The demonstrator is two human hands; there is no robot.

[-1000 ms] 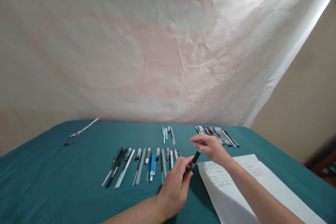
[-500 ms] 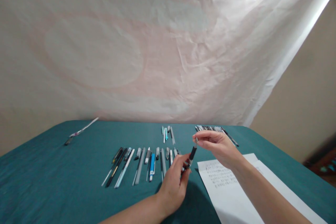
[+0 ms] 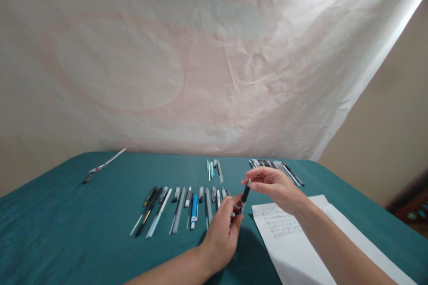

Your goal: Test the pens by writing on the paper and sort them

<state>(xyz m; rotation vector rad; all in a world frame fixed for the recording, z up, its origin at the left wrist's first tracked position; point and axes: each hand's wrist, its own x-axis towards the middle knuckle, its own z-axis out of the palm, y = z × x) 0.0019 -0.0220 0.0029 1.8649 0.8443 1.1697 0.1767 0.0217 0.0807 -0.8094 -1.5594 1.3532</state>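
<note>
A black pen (image 3: 244, 197) is held nearly upright above the teal table (image 3: 83, 227). My left hand (image 3: 221, 233) is closed round its lower end. My right hand (image 3: 275, 186) pinches its top end with thumb and fingertips. To the left of my hands, a row of several pens and caps (image 3: 177, 210) lies side by side on the cloth. A white sheet of paper (image 3: 294, 245) with handwriting lies under my right forearm.
A small group of pens (image 3: 214, 170) lies further back at the centre. A bunch of dark pens (image 3: 281, 169) lies at the back right. One long pen (image 3: 102, 167) lies alone at the far left. A creased white sheet (image 3: 200, 62) hangs behind the table.
Both hands lifted the black pen more upright. My right hand slid from the pen's middle to its top end and moved slightly left.
</note>
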